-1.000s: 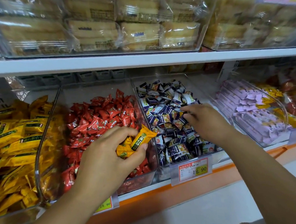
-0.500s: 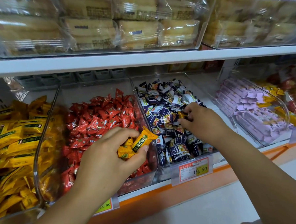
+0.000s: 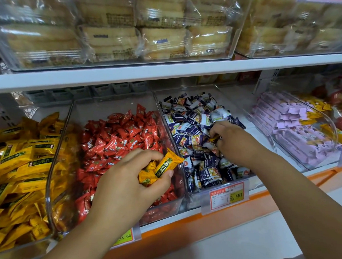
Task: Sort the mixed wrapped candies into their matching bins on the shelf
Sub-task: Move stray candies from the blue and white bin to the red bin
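Clear plastic bins stand side by side on the lower shelf (image 3: pixel 272 196). The yellow bin (image 3: pixel 47 195), far left, is heaped with long yellow packs (image 3: pixel 15 167). Next to it the red bin (image 3: pixel 109 106) holds red candies (image 3: pixel 123 135). The left hand (image 3: pixel 125 183) hovers over the red bin's front right corner, thumb and curled fingers gripping a small bunch of yellow candies (image 3: pixel 162 167), one of them sticking out toward the next bin's wall. That blue bin (image 3: pixel 223 93) is full of blue-and-white candies (image 3: pixel 191 118). The right hand (image 3: pixel 232 142) is down among them near the middle, fingers curled, pinching a stray (image 3: pixel 214 139) in an orange-yellow wrapper that the fingertips mostly hide. A red-and-yellow price tag (image 3: pixel 226 196) hangs on this bin's front. Further right the purple bin (image 3: pixel 333 128) holds rows of purple bars (image 3: pixel 280 113) with a few yellow pieces (image 3: pixel 306 120) mixed in toward its far side; beyond it, red and yellow wrappers show only as a blur. On the upper shelf (image 3: pixel 163 72), clear boxes (image 3: pixel 235 46) hold wrapped pale cakes (image 3: pixel 161 40)
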